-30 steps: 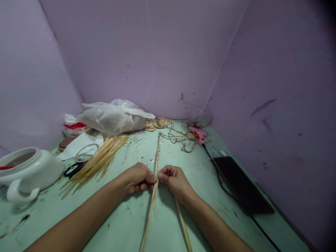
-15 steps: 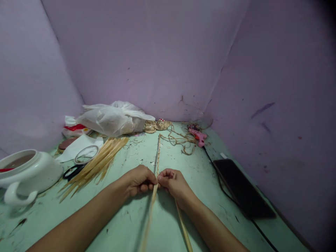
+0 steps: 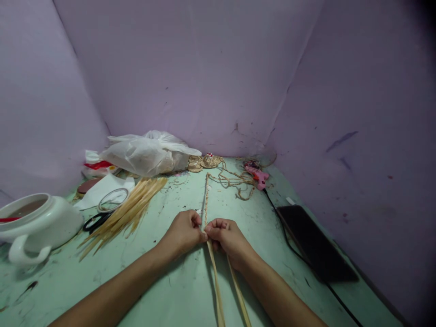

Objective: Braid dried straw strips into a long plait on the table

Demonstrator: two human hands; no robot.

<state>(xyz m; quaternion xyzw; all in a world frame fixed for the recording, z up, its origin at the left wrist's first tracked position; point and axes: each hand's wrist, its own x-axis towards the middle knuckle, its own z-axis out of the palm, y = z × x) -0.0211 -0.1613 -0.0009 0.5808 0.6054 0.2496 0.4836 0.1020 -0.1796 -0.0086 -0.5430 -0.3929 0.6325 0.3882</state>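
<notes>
A thin braid of straw-coloured strips (image 3: 206,200) runs straight from the far part of the table toward my hands. My right hand (image 3: 227,237) pinches its near end between thumb and forefinger. My left hand (image 3: 185,232) is closed at the same spot, its thumb tip against the strips and its forefinger curled just above. The two hands almost touch. One loose flat strip (image 3: 215,281) comes down toward me from between them. Another strip (image 3: 239,290) emerges from under my right hand. The lower fingers of both hands are partly hidden.
At left lie a bundle of dry strips (image 3: 136,206), scissors (image 3: 95,221), a tape ring (image 3: 113,200) and a white pot (image 3: 57,222). A plastic bag (image 3: 146,154) and woven discs (image 3: 209,162) sit behind. At right are a pink glue gun (image 3: 258,177) and a dark phone (image 3: 315,243).
The near loose strip has swung from left to right below my hands. My left hand has turned, its forefinger lifting off the braid. My right hand has stayed almost still.
</notes>
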